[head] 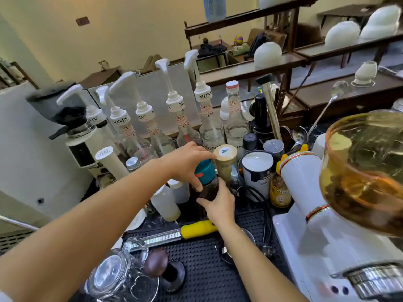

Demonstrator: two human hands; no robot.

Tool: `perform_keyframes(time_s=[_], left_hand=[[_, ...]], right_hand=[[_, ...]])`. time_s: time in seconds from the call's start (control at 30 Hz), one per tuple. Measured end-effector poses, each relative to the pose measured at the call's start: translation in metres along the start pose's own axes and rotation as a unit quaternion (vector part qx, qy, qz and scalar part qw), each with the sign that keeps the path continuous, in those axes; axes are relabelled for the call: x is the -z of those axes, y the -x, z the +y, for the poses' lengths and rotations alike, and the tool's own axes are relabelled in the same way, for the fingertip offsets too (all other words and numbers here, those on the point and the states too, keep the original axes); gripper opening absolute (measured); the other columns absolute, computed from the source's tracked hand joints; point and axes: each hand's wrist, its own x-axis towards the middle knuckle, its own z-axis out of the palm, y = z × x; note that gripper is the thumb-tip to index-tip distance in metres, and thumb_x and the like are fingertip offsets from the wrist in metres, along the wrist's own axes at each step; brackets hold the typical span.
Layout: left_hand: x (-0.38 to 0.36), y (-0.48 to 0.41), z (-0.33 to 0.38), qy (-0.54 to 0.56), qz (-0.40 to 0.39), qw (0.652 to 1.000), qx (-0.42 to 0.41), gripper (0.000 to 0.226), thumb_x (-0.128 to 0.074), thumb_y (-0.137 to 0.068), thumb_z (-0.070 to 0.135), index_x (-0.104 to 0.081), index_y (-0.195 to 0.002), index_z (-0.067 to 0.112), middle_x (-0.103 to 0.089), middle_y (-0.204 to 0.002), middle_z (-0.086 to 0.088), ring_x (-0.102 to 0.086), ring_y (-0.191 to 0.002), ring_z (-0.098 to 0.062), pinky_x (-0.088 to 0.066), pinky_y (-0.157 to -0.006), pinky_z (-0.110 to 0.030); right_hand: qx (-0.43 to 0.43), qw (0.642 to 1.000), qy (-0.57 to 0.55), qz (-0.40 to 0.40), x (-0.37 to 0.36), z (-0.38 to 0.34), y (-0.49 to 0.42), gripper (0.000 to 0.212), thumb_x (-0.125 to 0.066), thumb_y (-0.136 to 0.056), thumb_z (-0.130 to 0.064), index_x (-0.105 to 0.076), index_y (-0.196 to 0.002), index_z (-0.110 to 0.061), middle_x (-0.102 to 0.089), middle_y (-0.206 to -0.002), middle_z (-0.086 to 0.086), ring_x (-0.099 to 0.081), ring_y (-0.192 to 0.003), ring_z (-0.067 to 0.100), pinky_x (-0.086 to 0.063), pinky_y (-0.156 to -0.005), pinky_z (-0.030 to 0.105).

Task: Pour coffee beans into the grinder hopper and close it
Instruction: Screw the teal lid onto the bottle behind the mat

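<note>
A glass jar of dark coffee beans [209,189] with a teal lid [205,172] stands among the bottles at the middle of the counter. My left hand [185,162] grips the teal lid from above. My right hand [219,205] wraps around the jar's body from the front. At the right stands the white grinder [305,192], its amber transparent hopper [366,171] close to the camera with some beans at its bottom. I cannot tell whether a lid sits on the hopper.
A row of Monin pump syrup bottles [152,127] lines the back. Tins, squeeze bottles [164,203] and a cable crowd around the jar. On the black rubber mat [202,269] lie a yellow-handled tool [196,229], a tamper [157,262] and a glass pitcher [113,275]. Another grinder [72,127] stands at the left.
</note>
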Motion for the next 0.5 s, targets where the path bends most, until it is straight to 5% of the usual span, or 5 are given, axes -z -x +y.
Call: perform_keyframes(time_s=[0.13, 0.33, 0.5], left_hand=[[-0.001, -0.001, 0.003, 0.006, 0.006, 1.0, -0.026, 0.099, -0.077, -0.058, 0.063, -0.038, -0.141, 0.028, -0.052, -0.126, -0.002, -0.038, -0.102, -0.016, -0.027, -0.088, -0.026], [-0.013, 0.006, 0.011, 0.02, -0.014, 1.0, 0.006, 0.098, -0.071, -0.068, 0.062, -0.025, -0.146, 0.026, -0.042, -0.137, -0.006, -0.044, -0.118, -0.025, -0.039, -0.097, -0.035], [-0.013, 0.01, 0.01, 0.093, 0.018, 0.995, 0.021, 0.065, -0.058, -0.087, 0.044, -0.032, -0.145, 0.028, -0.041, -0.14, -0.008, -0.04, -0.125, -0.025, -0.032, -0.104, -0.038]], right_hand=[[0.003, 1.0, -0.005, -0.001, 0.0, 0.001, 0.0, 0.082, -0.083, -0.064, -0.028, -0.041, -0.135, -0.021, -0.057, -0.131, 0.004, -0.05, -0.122, 0.025, -0.044, -0.097, 0.039], [0.003, 1.0, -0.004, -0.006, 0.002, 0.003, -0.002, 0.082, -0.082, -0.064, -0.03, -0.041, -0.135, -0.023, -0.058, -0.131, 0.005, -0.052, -0.12, 0.026, -0.046, -0.096, 0.039], [0.012, 1.0, 0.002, -0.01, 0.004, 0.004, -0.003, 0.082, -0.083, -0.063, -0.032, -0.042, -0.134, -0.025, -0.058, -0.13, 0.004, -0.052, -0.121, 0.025, -0.045, -0.096, 0.037]])
